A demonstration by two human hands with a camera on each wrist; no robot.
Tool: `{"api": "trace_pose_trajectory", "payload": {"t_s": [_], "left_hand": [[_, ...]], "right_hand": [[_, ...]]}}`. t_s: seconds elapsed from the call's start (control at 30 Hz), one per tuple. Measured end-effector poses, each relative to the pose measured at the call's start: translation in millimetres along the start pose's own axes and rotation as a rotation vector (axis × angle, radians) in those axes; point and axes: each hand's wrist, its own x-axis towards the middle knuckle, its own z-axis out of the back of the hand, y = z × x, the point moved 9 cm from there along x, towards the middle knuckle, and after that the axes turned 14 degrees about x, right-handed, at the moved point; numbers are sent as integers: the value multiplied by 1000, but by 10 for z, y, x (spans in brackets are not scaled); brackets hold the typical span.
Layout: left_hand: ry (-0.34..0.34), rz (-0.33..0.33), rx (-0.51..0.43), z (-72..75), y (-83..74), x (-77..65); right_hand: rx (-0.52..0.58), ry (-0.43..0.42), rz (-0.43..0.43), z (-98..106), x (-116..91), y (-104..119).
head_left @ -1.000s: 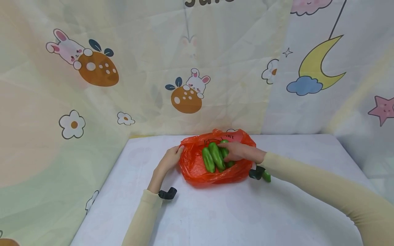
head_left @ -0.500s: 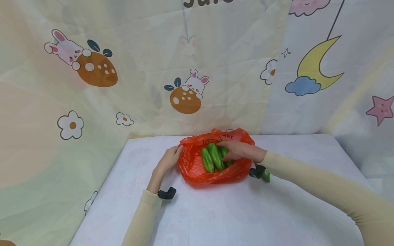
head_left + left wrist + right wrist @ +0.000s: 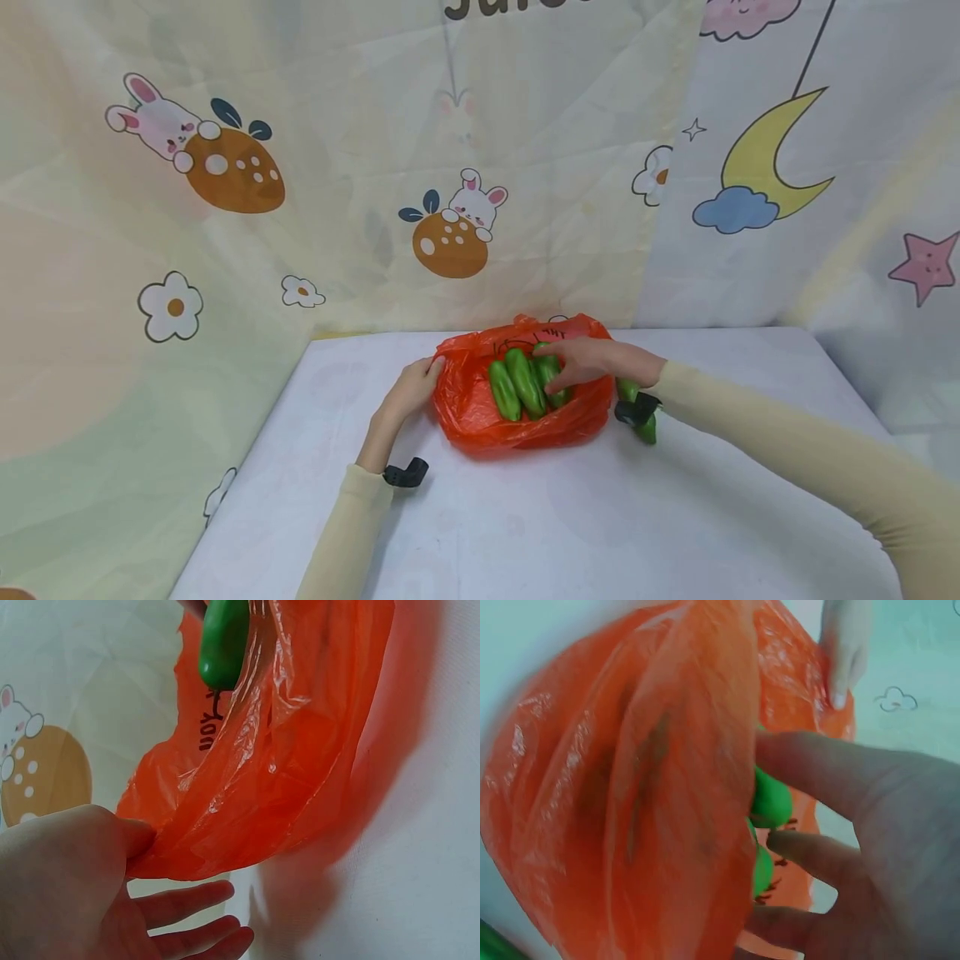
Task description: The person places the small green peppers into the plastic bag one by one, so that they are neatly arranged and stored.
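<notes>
A red plastic bag (image 3: 465, 408) lies open-mouthed on the table with green peppers (image 3: 526, 385) side by side in it. At its left rim, my left hand (image 3: 414, 387) pinches the plastic between thumb and forefinger; the left wrist view shows the other fingers (image 3: 199, 915) extended below. My right hand (image 3: 600, 360) reaches over the bag's right side, fingers spread around the rightmost pepper (image 3: 551, 385). In the right wrist view, thumb and fingers stand apart near the pepper ends (image 3: 771, 801), partly hidden by the bag's side.
Another green pepper (image 3: 647, 429) lies on the white table (image 3: 525, 525) just right of the bag, partly covered by the right wrist camera (image 3: 637, 408). A printed cloth (image 3: 570, 250) hangs behind the table and along its sides.
My right hand has shifted slightly right, its fingers loosening from the rightmost pepper. More of the pepper outside the bag shows. The left hand keeps its hold on the bag.
</notes>
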Motion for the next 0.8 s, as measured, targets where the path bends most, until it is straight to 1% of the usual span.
{"api": "trace_pose_trajectory", "payload": {"t_s": [0.23, 0.4, 0.57, 0.8], "left_hand": [[8, 5, -11, -11, 17, 4], [6, 5, -17, -11, 19, 4], [0, -1, -8, -16, 31, 7], [1, -4, -9, -25, 28, 8]], "right_hand": [[16, 73, 25, 84, -58, -29], [8, 84, 75, 183, -132, 18], [41, 111, 112, 244, -227, 48], [96, 125, 118, 338, -352, 10]]}}
